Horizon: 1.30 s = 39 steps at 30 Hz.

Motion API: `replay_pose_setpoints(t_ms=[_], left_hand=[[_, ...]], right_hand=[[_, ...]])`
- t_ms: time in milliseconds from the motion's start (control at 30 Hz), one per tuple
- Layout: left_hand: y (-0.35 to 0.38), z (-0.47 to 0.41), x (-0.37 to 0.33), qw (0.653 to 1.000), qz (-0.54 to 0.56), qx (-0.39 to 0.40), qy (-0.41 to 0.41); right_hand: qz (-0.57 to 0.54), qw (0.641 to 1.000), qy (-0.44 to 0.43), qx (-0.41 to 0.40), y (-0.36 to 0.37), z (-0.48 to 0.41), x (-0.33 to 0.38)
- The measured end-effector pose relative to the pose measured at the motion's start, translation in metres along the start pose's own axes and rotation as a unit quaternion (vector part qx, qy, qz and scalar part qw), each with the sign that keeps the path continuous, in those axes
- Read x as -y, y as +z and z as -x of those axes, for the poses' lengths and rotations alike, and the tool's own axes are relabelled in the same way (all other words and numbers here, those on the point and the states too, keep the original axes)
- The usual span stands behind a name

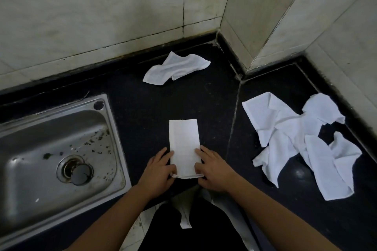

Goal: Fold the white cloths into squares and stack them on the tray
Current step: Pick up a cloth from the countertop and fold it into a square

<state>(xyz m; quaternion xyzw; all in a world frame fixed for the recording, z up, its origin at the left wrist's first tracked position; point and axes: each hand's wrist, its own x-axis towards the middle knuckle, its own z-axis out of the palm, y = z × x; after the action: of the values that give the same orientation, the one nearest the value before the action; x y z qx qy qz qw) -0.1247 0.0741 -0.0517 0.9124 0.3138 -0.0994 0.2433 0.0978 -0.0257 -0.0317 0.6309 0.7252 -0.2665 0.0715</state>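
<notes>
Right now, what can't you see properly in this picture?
Tray: nowhere in the head view, so it is outside the frame.
Cloth pile: overlapping layers hide how many cloths there are.
Sink: cut off by the left edge.
Hanging cloth strip: top lost in shadow at the counter edge.
Left hand and right hand on the folded cloth: pinching or pressing, unclear.

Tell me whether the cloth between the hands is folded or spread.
Folded, not yet square: the cloth is a narrow rectangle, layers showing at its near end, where the left hand and right hand grip it.
</notes>
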Motion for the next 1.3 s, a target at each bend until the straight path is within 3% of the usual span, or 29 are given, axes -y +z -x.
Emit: replay_pose_setpoints(t_ms=[300,367,433,533,633,733,867,1067,1167,1233,1300], left_hand=[[-0.007,0.001,-0.003,0.997,0.018,0.07,-0.012],[-0.014,-0.007,0.002,0.992,0.069,0.1,-0.023],[-0.026,-0.022,0.009,0.981,0.163,0.101,-0.033],[-0.048,-0.046,0.014,0.935,0.327,0.065,-0.123],[-0.058,-0.071,0.017,0.891,0.395,-0.028,-0.222],[-0.058,-0.091,0.02,0.843,0.451,-0.086,-0.279],[-0.052,-0.111,0.026,0.818,0.458,-0.126,-0.325],[-0.04,-0.121,0.029,0.799,0.44,-0.162,-0.377],[-0.038,-0.119,0.025,0.812,0.41,-0.184,-0.374],[-0.035,-0.109,0.022,0.872,0.311,-0.232,-0.299],[-0.03,-0.096,0.026,0.939,0.139,-0.273,-0.154]], right_hand=[[-0.036,0.999,-0.002,0.027,0.0,-0.002,-0.001],[-0.083,0.996,0.01,0.044,-0.012,-0.004,-0.005],[-0.181,0.982,0.045,0.011,-0.027,-0.011,-0.015],[-0.331,0.933,0.138,-0.035,-0.041,-0.03,-0.033],[-0.445,0.867,0.212,-0.072,-0.046,-0.059,-0.047],[-0.487,0.831,0.244,-0.112,-0.047,-0.084,-0.054],[-0.499,0.808,0.286,-0.13,-0.046,-0.104,-0.063],[-0.472,0.816,0.303,-0.14,-0.046,-0.109,-0.061],[-0.447,0.826,0.303,-0.163,-0.046,-0.109,-0.057],[-0.39,0.856,0.275,-0.199,-0.041,-0.103,-0.053],[-0.231,0.92,0.185,-0.258,-0.029,-0.091,-0.051]])
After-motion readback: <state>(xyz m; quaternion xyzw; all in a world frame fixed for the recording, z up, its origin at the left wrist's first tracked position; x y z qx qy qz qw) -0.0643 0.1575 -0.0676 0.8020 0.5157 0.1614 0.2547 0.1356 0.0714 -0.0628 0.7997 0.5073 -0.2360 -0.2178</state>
